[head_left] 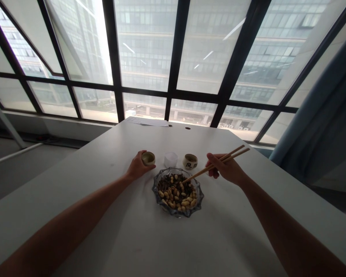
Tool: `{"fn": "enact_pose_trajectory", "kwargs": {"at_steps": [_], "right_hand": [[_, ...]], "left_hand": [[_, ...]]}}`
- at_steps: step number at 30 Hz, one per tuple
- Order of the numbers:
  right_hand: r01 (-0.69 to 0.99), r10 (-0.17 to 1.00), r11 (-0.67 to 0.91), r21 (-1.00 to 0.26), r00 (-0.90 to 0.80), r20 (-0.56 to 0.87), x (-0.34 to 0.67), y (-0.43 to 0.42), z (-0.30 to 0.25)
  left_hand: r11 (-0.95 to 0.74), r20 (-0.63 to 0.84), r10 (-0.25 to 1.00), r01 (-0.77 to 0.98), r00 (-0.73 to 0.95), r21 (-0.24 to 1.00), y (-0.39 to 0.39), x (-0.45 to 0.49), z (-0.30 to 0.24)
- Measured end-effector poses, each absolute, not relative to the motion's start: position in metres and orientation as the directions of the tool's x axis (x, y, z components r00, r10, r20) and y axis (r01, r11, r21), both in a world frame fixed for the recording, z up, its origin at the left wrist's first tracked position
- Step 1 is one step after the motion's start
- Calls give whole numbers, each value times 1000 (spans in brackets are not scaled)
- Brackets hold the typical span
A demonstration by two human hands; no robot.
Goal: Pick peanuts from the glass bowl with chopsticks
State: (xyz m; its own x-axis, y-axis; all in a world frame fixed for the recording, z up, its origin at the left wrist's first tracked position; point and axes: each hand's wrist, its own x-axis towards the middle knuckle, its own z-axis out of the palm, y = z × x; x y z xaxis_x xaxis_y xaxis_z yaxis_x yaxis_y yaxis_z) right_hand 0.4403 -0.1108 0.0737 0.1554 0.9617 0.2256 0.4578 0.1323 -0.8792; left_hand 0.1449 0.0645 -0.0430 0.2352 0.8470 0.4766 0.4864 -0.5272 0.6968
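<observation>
My right hand (223,167) grips a pair of wooden chopsticks (203,171), their tips down among the peanuts (187,201) in a scalloped glass bowl (201,200). Dark, small pieces, perhaps seeds or tea leaves, lie mixed with the nuts. Whether the tips pinch a nut cannot be made out. Left of the bowl, my left hand (138,166) is wrapped round a small greenish cup (148,159), its mouth tipped toward me. Behind the bowl stand a small white, many-sided cup (171,159) and a cream cup (190,162) with dark characters on its side.
All of it stands on a white table (173,246). Paper sheets (147,122) lie at the far edge, near two dark holes in the tabletop. Beyond are large black-framed windows; a blue curtain (320,115) hangs at the right.
</observation>
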Motion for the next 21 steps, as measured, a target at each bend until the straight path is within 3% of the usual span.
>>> {"fn": "enact_pose_trajectory", "kwargs": {"at_steps": [8,21], "right_hand": [[477,984,109,-872,72,162,431,-113,73],[406,977,131,-904,101,187,444,-109,71]], "left_hand": [[-766,730,629,374,268,523,61,147,-44],[-846,763,525,332,378,417,54,149,-40]]}}
